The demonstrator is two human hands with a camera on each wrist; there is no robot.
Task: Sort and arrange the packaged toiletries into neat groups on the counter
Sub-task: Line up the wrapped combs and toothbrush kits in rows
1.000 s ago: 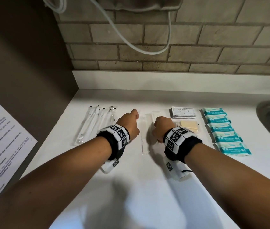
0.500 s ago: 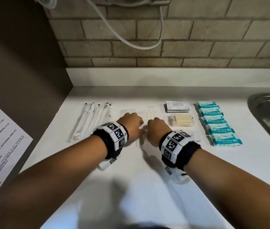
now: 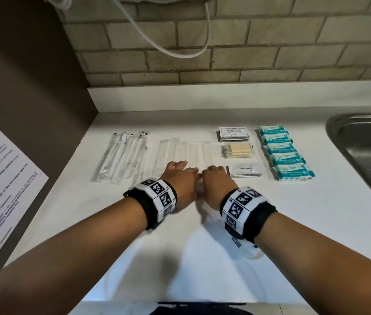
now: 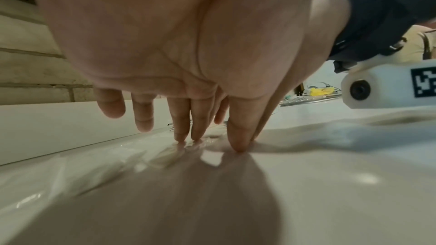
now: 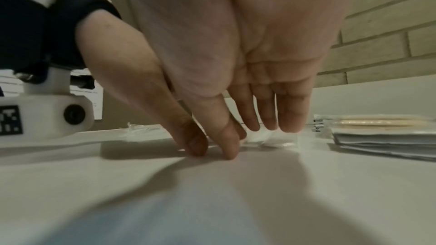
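Head view shows the left hand (image 3: 181,181) and right hand (image 3: 216,181) side by side at the near ends of the clear sleeves (image 3: 185,153), thumbs almost touching. In the left wrist view the fingers (image 4: 197,128) are straight and slightly spread, tips pressing down on crinkled clear film, nothing gripped; in the right wrist view the thumb (image 5: 226,137) and the left hand's thumb press the counter (image 3: 202,258) together while the other fingers hang straight above a small clear packet (image 5: 271,140), so both hands are flat and loose, holding nothing. The sleeves lie in a row in the middle of the counter, between the toothbrush packs (image 3: 123,158) on the left and the stacks on the right: shampoo sachets (image 3: 233,134), a soap bar (image 3: 239,150), toothpaste sachets (image 3: 243,170), and beyond them the teal packets (image 3: 286,153) in a column near the sink (image 3: 366,151). These sleeves look very light, thin and glossy, likely to skid or flutter at a touch and hard to see against white. Sliding them under flat fingertips probably suits them better than lifting; to pick one up, pinch the near short end. What is inside them cannot be told.
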